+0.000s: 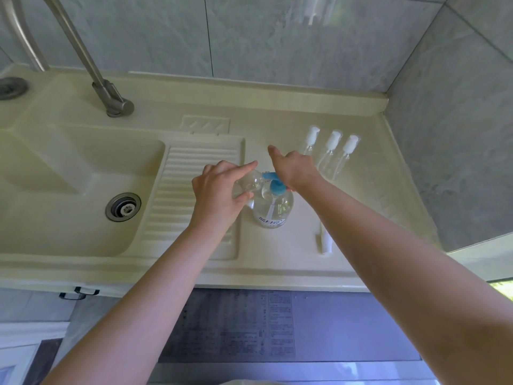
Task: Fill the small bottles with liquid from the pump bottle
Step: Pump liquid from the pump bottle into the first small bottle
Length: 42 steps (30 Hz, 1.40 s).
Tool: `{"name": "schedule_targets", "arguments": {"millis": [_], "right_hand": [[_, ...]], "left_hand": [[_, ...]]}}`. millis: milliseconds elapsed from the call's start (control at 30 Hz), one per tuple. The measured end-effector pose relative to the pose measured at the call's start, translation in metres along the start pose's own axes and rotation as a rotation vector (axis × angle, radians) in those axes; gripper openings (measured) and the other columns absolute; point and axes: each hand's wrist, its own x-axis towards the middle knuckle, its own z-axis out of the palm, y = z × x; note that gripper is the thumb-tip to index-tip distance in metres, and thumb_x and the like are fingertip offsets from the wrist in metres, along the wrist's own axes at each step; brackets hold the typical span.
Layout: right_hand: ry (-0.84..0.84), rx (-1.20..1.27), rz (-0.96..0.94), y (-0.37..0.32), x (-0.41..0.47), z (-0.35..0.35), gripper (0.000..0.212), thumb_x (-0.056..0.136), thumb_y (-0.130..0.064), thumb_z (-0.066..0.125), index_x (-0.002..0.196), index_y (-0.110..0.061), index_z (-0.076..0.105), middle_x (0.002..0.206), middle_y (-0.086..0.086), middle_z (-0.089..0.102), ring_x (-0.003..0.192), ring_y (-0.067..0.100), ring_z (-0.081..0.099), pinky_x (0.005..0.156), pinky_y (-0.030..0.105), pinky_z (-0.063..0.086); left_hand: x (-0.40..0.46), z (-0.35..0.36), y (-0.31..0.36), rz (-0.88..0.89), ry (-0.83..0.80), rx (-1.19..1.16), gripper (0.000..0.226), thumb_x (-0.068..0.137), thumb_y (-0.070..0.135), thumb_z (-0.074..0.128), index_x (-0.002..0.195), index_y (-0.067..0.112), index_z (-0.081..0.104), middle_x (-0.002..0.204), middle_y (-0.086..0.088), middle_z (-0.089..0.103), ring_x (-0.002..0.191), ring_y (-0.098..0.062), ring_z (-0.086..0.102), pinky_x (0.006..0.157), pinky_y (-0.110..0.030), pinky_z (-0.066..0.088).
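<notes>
The right hand (295,169) covers the top of the pump bottle (273,208), so only the blue nozzle tip and collar show, and its contact with the pump head cannot be seen. The left hand (219,190) hides much of the small clear bottle (248,184) it holds tilted; the liquid level inside cannot be told. The pump bottle's label is too small to read. A white pump cap (324,241) lies partly behind the right forearm. The faucet (91,65) is cut off by the top edge.
</notes>
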Motion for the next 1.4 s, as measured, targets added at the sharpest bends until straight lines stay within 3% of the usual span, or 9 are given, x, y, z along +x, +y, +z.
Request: {"name": "schedule_targets", "arguments": {"millis": [167,367,567,667,733,900,1000,1200,1400], "right_hand": [[-0.005,0.008,-0.006,0.001,0.001,-0.004,0.057,0.095,-0.058,0.032,0.075,-0.009,0.052,0.081,0.015,0.064,0.075,0.029,0.063,0.072,0.033,0.048],[0.077,-0.050,-0.069,0.006,-0.005,0.008,0.050,0.104,-0.044,0.021,0.097,-0.007,0.054,0.099,0.019,0.056,0.100,0.038,0.058,0.085,0.044,0.047],[0.006,-0.014,-0.026,0.004,0.001,0.003,0.064,0.099,-0.058,0.019,0.119,-0.012,0.060,0.083,0.010,0.053,0.071,0.026,0.052,0.072,0.035,0.040],[0.000,0.020,0.000,0.001,0.002,-0.001,0.067,0.097,-0.063,0.023,0.098,-0.006,0.057,0.092,0.018,0.061,0.088,0.035,0.062,0.082,0.038,0.049],[0.002,0.012,-0.007,0.003,0.005,-0.001,0.066,0.097,-0.063,0.024,0.094,-0.006,0.057,0.088,0.017,0.062,0.087,0.034,0.062,0.079,0.036,0.048],[0.075,-0.024,-0.040,0.005,0.007,0.008,0.056,0.100,-0.050,0.023,0.114,-0.011,0.061,0.087,0.011,0.055,0.079,0.031,0.054,0.073,0.037,0.042],[0.129,-0.054,-0.039,0.005,0.005,0.013,0.053,0.101,-0.044,0.023,0.105,-0.007,0.061,0.093,0.014,0.055,0.083,0.034,0.050,0.070,0.036,0.039],[0.038,0.050,0.005,0.004,0.003,0.002,0.062,0.098,-0.060,0.024,0.099,-0.008,0.058,0.096,0.016,0.061,0.088,0.035,0.061,0.083,0.037,0.050],[-0.025,0.002,-0.007,0.000,0.003,-0.004,0.056,0.098,-0.054,0.030,0.077,-0.007,0.053,0.074,0.014,0.061,0.065,0.027,0.059,0.061,0.030,0.042]], "left_hand": [[0.000,0.000,0.000,-0.002,-0.004,-0.005,0.060,0.077,0.027,0.079,0.130,0.046,0.057,0.113,0.012,0.060,0.106,-0.020,0.049,0.083,-0.028,0.024],[0.000,0.002,-0.001,0.003,-0.019,0.007,0.060,0.076,0.027,0.080,0.129,0.046,0.058,0.111,0.012,0.061,0.105,-0.021,0.049,0.082,-0.028,0.024],[0.003,0.000,-0.002,0.013,-0.016,-0.009,0.061,0.075,0.027,0.080,0.128,0.047,0.058,0.110,0.012,0.060,0.104,-0.020,0.050,0.083,-0.027,0.024],[0.004,-0.001,-0.002,0.025,-0.020,0.008,0.060,0.075,0.028,0.080,0.128,0.047,0.058,0.110,0.011,0.060,0.104,-0.020,0.049,0.083,-0.026,0.024],[0.005,-0.002,-0.003,0.028,-0.027,0.014,0.060,0.076,0.028,0.080,0.129,0.046,0.058,0.111,0.011,0.059,0.104,-0.020,0.049,0.084,-0.027,0.024],[0.005,0.001,-0.002,0.028,-0.028,0.005,0.060,0.076,0.027,0.080,0.129,0.046,0.058,0.111,0.011,0.059,0.104,-0.020,0.048,0.082,-0.027,0.023],[0.004,0.003,-0.002,0.036,-0.029,0.029,0.060,0.075,0.027,0.080,0.128,0.046,0.058,0.110,0.012,0.059,0.104,-0.020,0.048,0.081,-0.027,0.021],[0.004,0.001,-0.002,0.040,-0.021,0.009,0.060,0.077,0.026,0.079,0.129,0.046,0.058,0.112,0.012,0.058,0.106,-0.020,0.047,0.082,-0.026,0.023],[0.006,0.001,-0.003,0.059,-0.020,-0.014,0.060,0.076,0.026,0.080,0.129,0.046,0.058,0.111,0.012,0.057,0.104,-0.018,0.046,0.083,-0.026,0.022]]}}
